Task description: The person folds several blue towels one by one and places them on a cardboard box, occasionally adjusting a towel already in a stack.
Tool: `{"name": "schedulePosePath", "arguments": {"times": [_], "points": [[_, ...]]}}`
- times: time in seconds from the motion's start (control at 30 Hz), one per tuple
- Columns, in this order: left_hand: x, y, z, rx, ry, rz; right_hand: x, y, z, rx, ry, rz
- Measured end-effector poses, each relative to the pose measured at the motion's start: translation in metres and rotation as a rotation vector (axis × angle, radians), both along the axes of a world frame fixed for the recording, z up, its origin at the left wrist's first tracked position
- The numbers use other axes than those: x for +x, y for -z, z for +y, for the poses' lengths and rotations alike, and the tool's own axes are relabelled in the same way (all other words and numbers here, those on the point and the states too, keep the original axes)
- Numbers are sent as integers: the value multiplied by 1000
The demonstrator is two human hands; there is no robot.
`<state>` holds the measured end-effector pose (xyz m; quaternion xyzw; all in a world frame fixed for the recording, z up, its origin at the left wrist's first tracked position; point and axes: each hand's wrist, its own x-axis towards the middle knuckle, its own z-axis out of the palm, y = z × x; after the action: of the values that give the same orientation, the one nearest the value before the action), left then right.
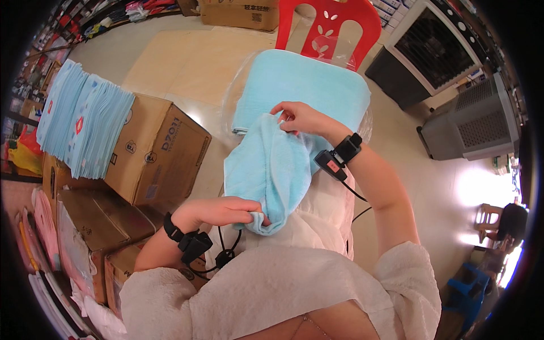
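Note:
A light blue towel [266, 170] lies loosely folded across my lap, its folds running lengthwise. My left hand [226, 211] grips its near end, thumb and fingers closed on the hem. At the towel's far end my right hand [294, 117] pinches the cloth between curled fingers. Just beyond lies a stack of light blue towels [309, 85] on clear plastic wrapping, on the seat of a red chair [334, 28]. Black devices with cables are strapped to both my wrists. The fingertips of my left hand are partly hidden by the cloth.
On the left, a tall pile of flat blue patterned packs [85, 119] stands on a cardboard box [164, 150], with more boxes [107, 218] below. A grey air cooler [433, 51] and a grey plastic crate [473, 122] are at right. Another carton [238, 14] sits at the back.

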<state>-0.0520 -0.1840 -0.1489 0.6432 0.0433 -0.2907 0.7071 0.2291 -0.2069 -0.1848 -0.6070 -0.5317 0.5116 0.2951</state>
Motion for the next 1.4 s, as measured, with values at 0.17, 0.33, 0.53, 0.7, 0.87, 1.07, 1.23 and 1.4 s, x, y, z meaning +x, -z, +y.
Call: {"name": "schedulePosePath", "arguments": {"times": [0.17,0.33,0.53,0.7,0.87,1.07,1.23,1.4], "points": [[-6,3,1,-40,-48,-51,8,-4,13,156,-131,-267],[-6,12,4,-31,-39,-25,18,-1,14,89,-237,-612],[-8,15,5,-88,-45,-79,5,-12,20,223,-212,-143],[-8,17,5,-95,-54,-86,-14,-13,32,156,-206,-103],[-9,22,3,-126,-70,-98,-22,-6,47,138,-398,-153],[-14,24,7,-142,-73,-87,-15,-17,49,307,-387,-312],[-33,-18,30,60,-511,-131,32,-60,13,704,-40,-814],[-43,-53,68,575,-1113,-543,65,-122,-37,865,226,-1050]]}}
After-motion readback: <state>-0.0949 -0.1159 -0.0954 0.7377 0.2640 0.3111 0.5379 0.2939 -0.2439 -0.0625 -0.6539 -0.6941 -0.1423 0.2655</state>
